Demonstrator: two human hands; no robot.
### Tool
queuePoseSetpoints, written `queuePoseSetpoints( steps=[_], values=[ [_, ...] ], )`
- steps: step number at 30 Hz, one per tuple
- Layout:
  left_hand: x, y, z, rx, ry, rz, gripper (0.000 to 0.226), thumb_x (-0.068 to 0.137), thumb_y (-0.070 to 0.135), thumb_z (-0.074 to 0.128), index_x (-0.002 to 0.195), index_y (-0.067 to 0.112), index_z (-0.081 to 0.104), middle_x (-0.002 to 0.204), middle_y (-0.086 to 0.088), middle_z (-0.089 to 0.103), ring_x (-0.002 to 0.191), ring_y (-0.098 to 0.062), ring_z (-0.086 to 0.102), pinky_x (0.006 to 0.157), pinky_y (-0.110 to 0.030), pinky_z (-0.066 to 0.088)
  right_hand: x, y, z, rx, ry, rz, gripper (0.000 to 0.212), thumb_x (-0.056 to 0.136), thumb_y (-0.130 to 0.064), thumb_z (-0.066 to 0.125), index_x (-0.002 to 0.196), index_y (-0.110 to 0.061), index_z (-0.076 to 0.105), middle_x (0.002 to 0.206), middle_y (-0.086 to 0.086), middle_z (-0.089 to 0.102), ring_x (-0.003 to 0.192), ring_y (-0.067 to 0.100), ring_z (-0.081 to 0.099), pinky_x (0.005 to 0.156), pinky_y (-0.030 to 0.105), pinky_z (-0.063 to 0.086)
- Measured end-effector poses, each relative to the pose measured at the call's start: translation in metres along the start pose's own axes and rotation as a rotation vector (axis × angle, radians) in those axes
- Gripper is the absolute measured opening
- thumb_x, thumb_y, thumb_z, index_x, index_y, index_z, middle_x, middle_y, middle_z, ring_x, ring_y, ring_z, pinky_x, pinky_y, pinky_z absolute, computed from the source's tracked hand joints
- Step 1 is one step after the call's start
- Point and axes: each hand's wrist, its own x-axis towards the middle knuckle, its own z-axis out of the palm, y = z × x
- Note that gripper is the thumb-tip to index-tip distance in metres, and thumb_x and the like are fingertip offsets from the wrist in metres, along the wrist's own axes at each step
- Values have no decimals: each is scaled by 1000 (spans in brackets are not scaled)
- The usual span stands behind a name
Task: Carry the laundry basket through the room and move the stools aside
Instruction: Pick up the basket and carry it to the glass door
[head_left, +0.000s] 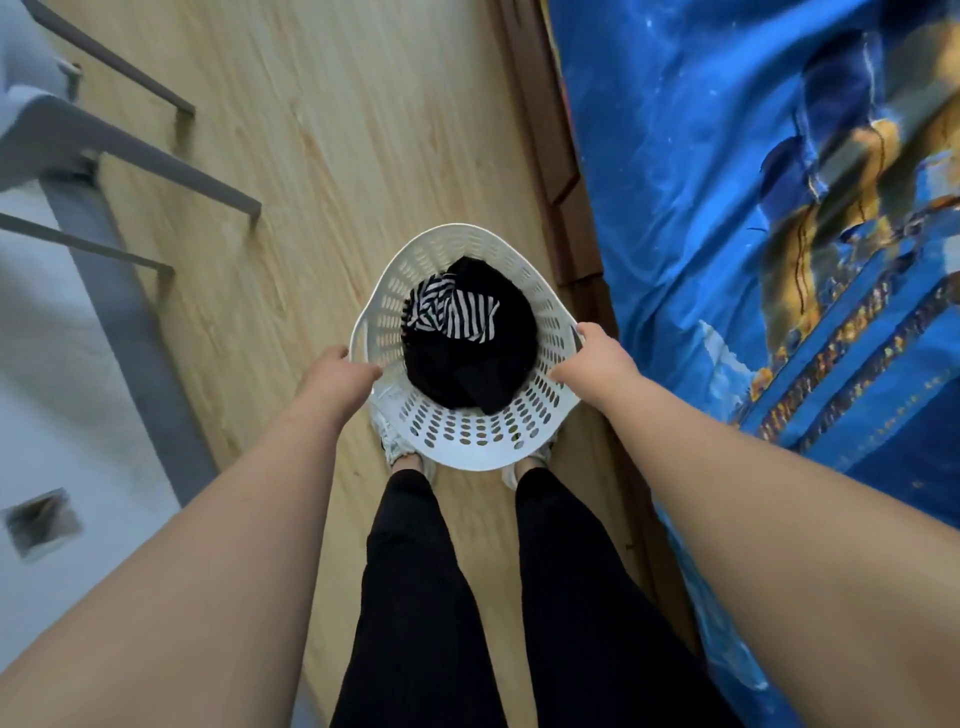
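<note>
Laundry basket (470, 447) rim is gripped on both sides: the fingers of the left hand (340, 376) are curled over the left edge, and those of the right hand (597, 358) are closed over the right edge, thumbs lying along the inside of the rim. Both bare forearms are stretched downward from the near corners of the view. The white, perforated basket is held low in front of the body, above the white shoes (410, 460), which are partly hidden beneath it. Dark clothing (467, 369) is piled inside, with a black-and-white striped garment (457, 314) lying on top toward the far left of the pile. Black trousers (415, 597) are seen below the basket. A light wooden floor (332, 156) runs from near to far. At the right, a blue patterned bedcover (727, 182) is draped over a bed with a brown wooden frame (561, 182). At the left, grey metal legs (171, 171) of furniture stand on the floor, well apart from the basket; whether they belong to stools cannot be told.
</note>
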Motion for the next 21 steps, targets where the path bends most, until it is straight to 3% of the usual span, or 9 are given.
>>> queuePoseSetpoints(
  steps=[5,9,13,18,21],
  values=[
    [46,-10,18,17,58,-39,70,89,23,58,151,14,26,148,-14,43,124,-36,50,84,-35,38,47,17,25,-73,97,60,61,82,-20,59,138,-16,36,133,15,46,116,37,52,95,50,49],
    [62,-12,30,-27,12,-94,62,87,22,60,143,9,36,130,-16,54,102,-33,53,80,-38,42,69,17,33,-28,42,96,57,86,-21,60,136,-11,34,126,15,56,106,36,61,88,49,54],
    [72,-11,37,-65,-6,-117,56,87,21,62,137,7,41,117,-14,56,95,-30,52,78,-38,42,81,15,40,37,41,119,54,87,-19,62,134,-9,36,121,14,60,100,34,65,83,46,56],
    [75,-12,35,-37,-40,-104,45,88,21,61,127,1,52,121,-19,59,102,-33,58,77,-38,46,84,8,43,62,36,161,49,87,-19,61,130,-6,41,117,15,62,99,33,65,85,46,56],
    [69,-8,32,-14,-79,-82,46,88,20,61,128,-3,53,125,-20,60,113,-35,58,93,-40,51,80,1,43,37,27,165,50,88,-18,60,131,-4,40,120,16,61,104,34,63,89,47,54]
  ],
)
